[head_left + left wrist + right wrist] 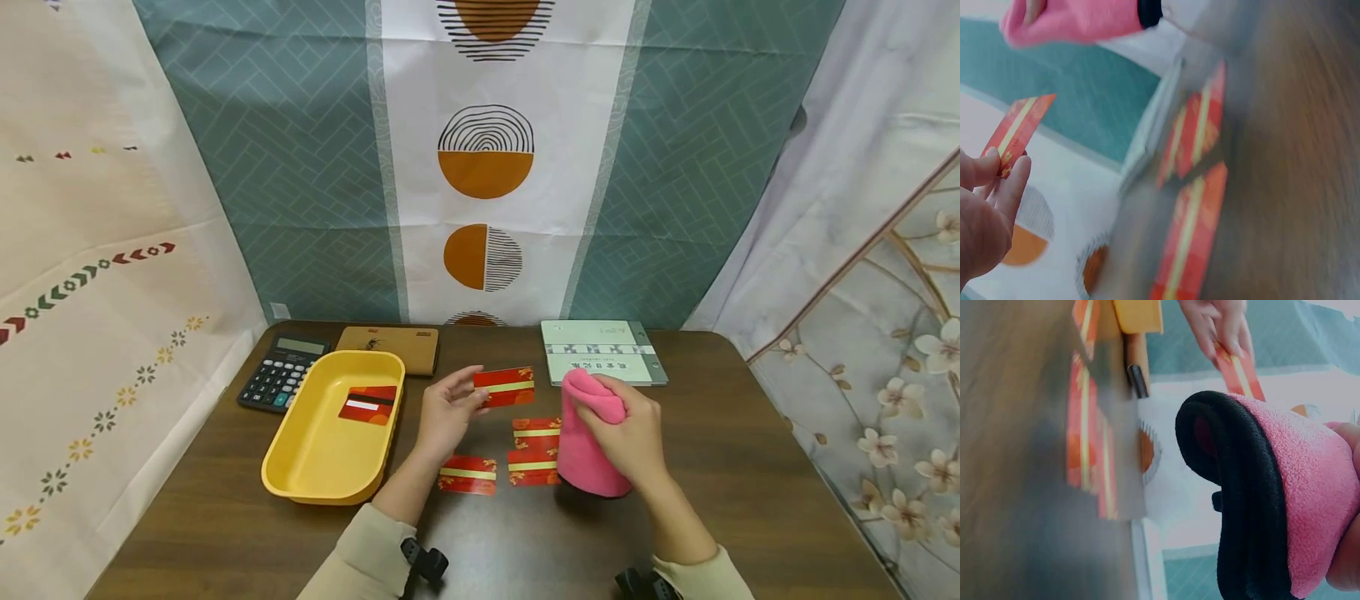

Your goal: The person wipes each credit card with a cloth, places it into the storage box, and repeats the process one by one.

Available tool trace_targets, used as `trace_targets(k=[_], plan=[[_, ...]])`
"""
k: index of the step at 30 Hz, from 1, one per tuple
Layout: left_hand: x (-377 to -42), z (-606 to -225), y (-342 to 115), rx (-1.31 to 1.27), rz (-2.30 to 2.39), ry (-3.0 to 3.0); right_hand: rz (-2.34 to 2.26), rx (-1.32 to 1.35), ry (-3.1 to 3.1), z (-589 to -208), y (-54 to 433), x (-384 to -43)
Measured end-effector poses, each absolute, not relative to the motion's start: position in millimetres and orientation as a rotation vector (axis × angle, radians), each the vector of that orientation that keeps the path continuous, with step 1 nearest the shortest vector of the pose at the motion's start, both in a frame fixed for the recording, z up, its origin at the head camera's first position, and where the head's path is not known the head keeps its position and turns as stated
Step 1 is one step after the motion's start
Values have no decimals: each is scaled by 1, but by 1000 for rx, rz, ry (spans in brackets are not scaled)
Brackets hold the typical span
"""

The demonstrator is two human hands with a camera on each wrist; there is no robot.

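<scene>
Seen from the head, the left hand (pixel 446 412) pinches one end of a red card (pixel 513 387) with thumb and fingers, the card jutting towards 2 o'clock above the table (pixel 495 554). The right hand (pixel 632 427) has its fingers curled round a folded pink cloth (pixel 588 458) — black-edged in the right wrist view, and raised off the table too.

At the cloth's 9 o'clock lie two cards, an upper card (pixel 534 433) and a lower card (pixel 532 468), close together; whether they overlap I cannot tell. At the lower one's 9 o'clock, a little apart, is a third card (pixel 467 477).

The yellow tray (pixel 296 468) sits at the left hand's 9 o'clock, with another red card (pixel 377 394) inside, towards 2 o'clock. From the tray, a calculator (pixel 279 377) is at 11 and a brown wallet (pixel 416 346) at 1 — while a pale green notebook (pixel 585 333) lies at the cloth's 12 o'clock
</scene>
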State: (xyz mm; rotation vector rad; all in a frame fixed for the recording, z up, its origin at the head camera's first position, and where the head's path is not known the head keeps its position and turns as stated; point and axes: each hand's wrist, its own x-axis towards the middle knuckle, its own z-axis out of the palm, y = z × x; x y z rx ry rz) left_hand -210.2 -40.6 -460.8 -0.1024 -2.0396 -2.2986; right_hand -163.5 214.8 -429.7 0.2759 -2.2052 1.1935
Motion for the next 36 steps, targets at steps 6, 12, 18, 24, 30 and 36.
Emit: trace_targets(k=[6, 12, 18, 24, 30, 36], plan=[[-197, -439, -28, -274, -2361, -2016, 1135, 390, -2207, -418, 199, -168], [-185, -427, -23, -504, -2453, -2006, 1014, 339, -2237, -415, 192, -170], [-183, -430, -24, -621, -2448, -2026, 958, 304, -2252, -415, 193, -170], [-183, -433, -23, -490, -2387, -2062, 900, 290, -2266, -413, 192, -169], [-184, -433, -19, -519, -2377, -2081, 767, 382, -2280, -412, 179, -167], [-186, -435, -16, -602, -2387, -2093, 749, 514, -2264, -412, 164, -162]])
